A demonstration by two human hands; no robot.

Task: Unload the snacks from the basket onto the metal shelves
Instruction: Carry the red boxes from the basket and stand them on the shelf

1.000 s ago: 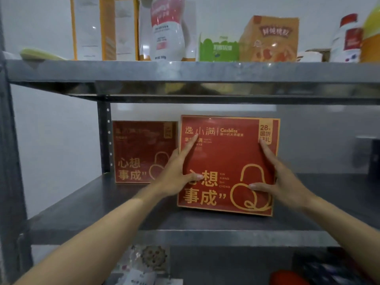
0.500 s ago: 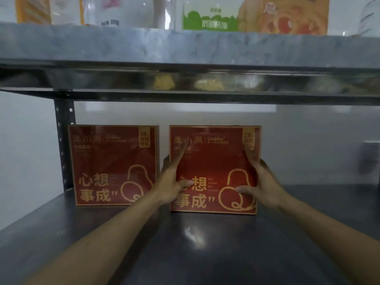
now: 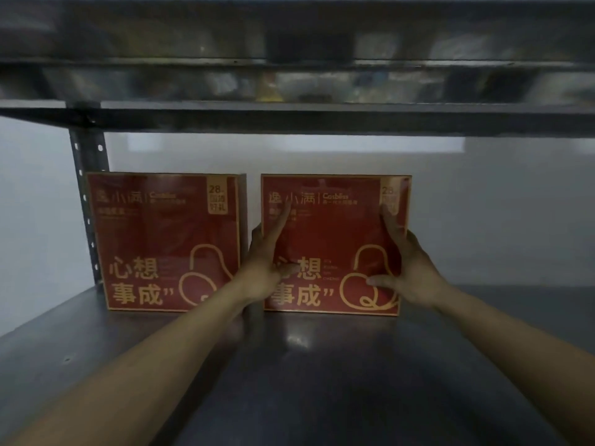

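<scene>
Two matching red snack boxes with gold lettering stand upright at the back of the metal shelf [image 3: 322, 375]. The left red box [image 3: 164, 243] stands alone by the upright post. The right red box [image 3: 335, 243] stands on the shelf between my hands, a narrow gap from the other box. My left hand [image 3: 262, 272] grips its left edge, with fingers behind and index finger and thumb on the front. My right hand [image 3: 410, 268] grips its right edge, thumb pressed on the front. No basket is in view.
The upper shelf [image 3: 289, 117] hangs low over the boxes, its underside dark and blurred. A perforated steel post [image 3: 87, 188] rises at the back left. A pale wall closes the back. To the right of the boxes is bare shelf surface.
The right box has gone back from the shelf's front to the rear, level with the left box, both hands still on it. My view has dropped and moved in under the upper shelf.
</scene>
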